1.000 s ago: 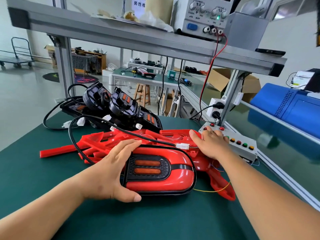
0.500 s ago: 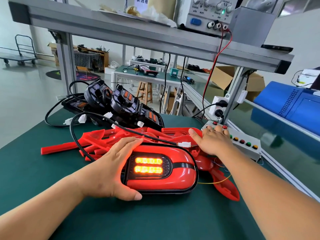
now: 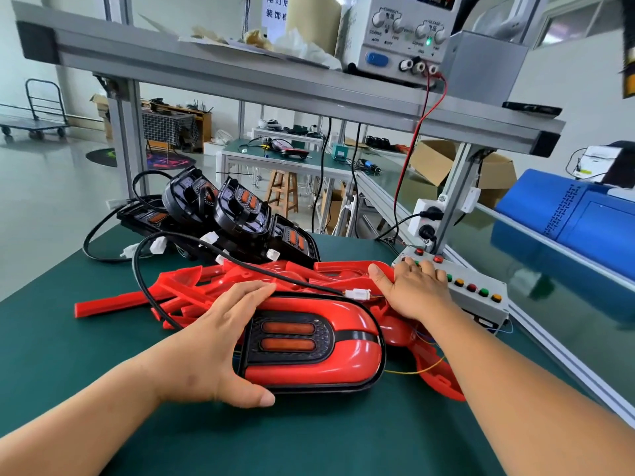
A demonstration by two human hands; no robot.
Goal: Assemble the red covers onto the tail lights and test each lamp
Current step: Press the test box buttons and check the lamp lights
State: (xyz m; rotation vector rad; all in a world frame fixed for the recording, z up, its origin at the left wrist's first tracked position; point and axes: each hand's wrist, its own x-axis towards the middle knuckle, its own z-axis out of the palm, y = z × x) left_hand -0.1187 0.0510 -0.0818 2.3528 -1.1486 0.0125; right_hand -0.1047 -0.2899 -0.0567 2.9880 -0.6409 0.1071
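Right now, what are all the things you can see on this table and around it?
Tail light with cover: one, red with a black lamp panel, unlit, front of table.
Loose covers: a pile, too tangled to count, red, behind it.
Bare tail lights: about four, black with orange lenses, back of table.
Cable: one, black, looping to a white plug beside the covered light.
Button box: one, pale grey with red, green and yellow buttons, right edge.
Power supply: one, pale grey, green light on, upper shelf.
Table: one, green top.
Left hand: grips the covered light's left end.
Right hand: fingers lie on the button box.
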